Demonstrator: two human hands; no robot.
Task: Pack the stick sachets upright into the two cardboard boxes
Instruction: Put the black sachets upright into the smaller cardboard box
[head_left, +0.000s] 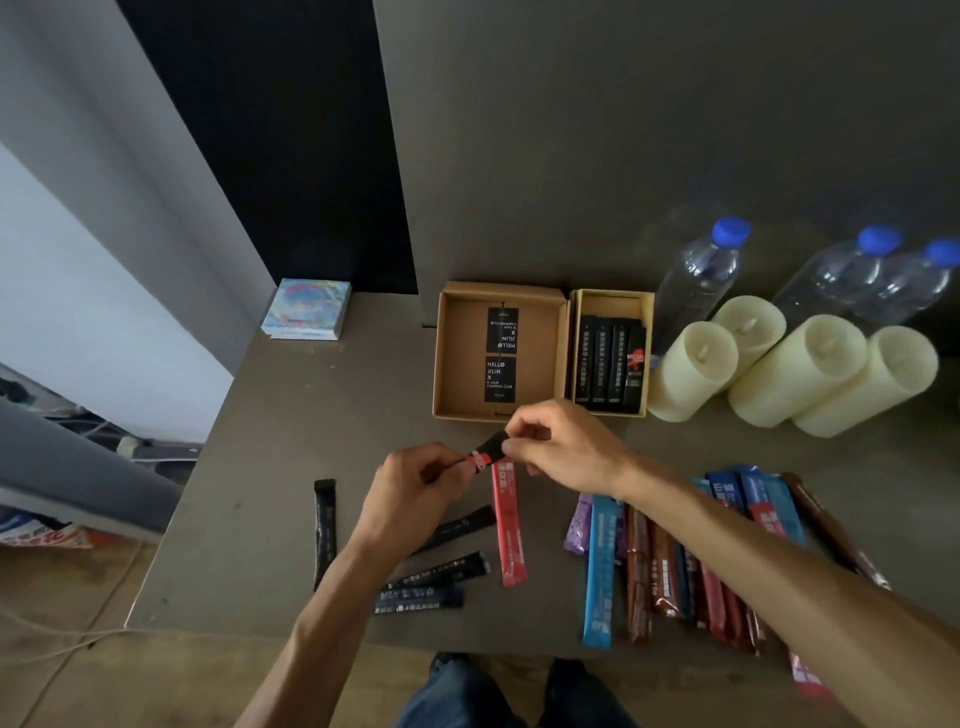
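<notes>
My left hand (410, 493) and my right hand (561, 449) pinch the two ends of one black and red stick sachet (485, 453), held just in front of the boxes. The wide cardboard box (445, 358) holds only two black cards. Right of it, the narrow cardboard box (612, 300) holds several black sachets side by side. On the table lie a red sachet (508, 525), several black sachets (324, 530) near my left arm, and a pile of coloured sachets (670, 566) under my right forearm.
Several cream candles (795, 371) stand right of the boxes, with three water bottles (701, 275) behind them against the wall. A small colourful box (306, 309) sits at the table's far left corner. The table's front edge (363, 636) runs near my legs.
</notes>
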